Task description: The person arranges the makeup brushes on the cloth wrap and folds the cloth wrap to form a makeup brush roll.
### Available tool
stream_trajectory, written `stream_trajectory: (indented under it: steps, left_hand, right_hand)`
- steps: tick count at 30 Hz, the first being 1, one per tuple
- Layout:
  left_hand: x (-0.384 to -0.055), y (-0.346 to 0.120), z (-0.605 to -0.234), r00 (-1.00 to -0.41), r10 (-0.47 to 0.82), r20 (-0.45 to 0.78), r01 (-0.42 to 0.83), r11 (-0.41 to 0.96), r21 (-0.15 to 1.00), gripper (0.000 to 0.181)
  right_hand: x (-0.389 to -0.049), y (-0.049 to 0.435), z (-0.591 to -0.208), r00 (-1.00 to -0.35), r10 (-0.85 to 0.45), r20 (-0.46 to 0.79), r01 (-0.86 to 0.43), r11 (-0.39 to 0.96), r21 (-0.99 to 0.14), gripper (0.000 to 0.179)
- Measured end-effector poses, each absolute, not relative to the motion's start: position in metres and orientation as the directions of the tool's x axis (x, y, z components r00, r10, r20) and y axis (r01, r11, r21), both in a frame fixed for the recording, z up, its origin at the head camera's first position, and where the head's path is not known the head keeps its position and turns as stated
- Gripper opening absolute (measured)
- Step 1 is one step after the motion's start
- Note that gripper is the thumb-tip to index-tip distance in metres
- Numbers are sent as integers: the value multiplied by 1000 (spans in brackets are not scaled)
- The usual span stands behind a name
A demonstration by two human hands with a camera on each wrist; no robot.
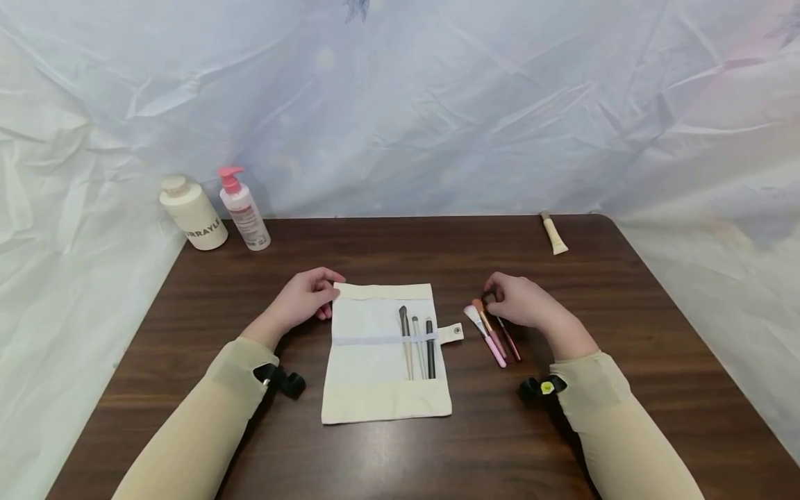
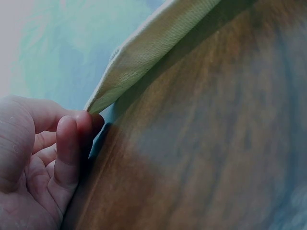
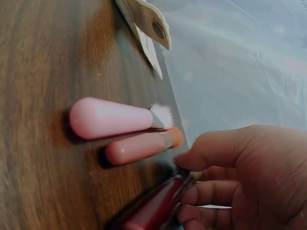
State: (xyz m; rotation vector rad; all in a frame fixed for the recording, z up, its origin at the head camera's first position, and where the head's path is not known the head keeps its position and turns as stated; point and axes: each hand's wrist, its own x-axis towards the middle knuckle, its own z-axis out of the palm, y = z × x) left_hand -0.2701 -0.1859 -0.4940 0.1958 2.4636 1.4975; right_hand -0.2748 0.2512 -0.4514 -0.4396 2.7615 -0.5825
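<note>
A cream fabric brush roll (image 1: 384, 401) lies unfolded on the table, with three slim makeup brushes (image 1: 430, 361) tucked under its elastic band at the right side. My left hand (image 1: 303, 298) pinches its upper left corner between thumb and fingers; the left wrist view shows that edge raised. To the right of the roll, my right hand (image 1: 521, 300) pinches a dark red makeup brush (image 3: 158, 206) near its head end, which the fingers partly hide. Beside it lie a pink brush (image 3: 110, 118) with white bristles and a rose-coloured brush (image 3: 136, 147) with orange bristles.
At the table's back left stand a cream bottle (image 1: 194, 215) and a pump bottle (image 1: 245, 214) with a pink top. A small cream tube (image 1: 553, 236) lies at the back right. The roll's snap tab (image 1: 451, 334) points toward the loose brushes. White sheeting (image 1: 400, 111) hangs behind the table.
</note>
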Motion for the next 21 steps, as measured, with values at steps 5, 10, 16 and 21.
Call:
stream_trajectory:
  steps: [5,10,16,21]
  left_hand:
    - [-269,-185,-494,-960,243,-141,-14,462,887,27]
    - [-269,-185,-494,-960,242,-141,-12,468,884,27]
    - [-269,-186,-492,-961,240,-137,-9,469,883,27]
    - [-269,-186,-492,-960,243,-139,-9,470,883,27]
  right_hand:
    - [-275,252,-451,-926,-326,-190,-213,866,-452,33]
    - [-277,254,-451,-929,-331,-163,-217,847,-486,32]
    - [-280,254,-451,-923,-363,-123,-229,780,-582,33]
    - [-279,250,-445,-908,-406,-103,-227,684,-693,35]
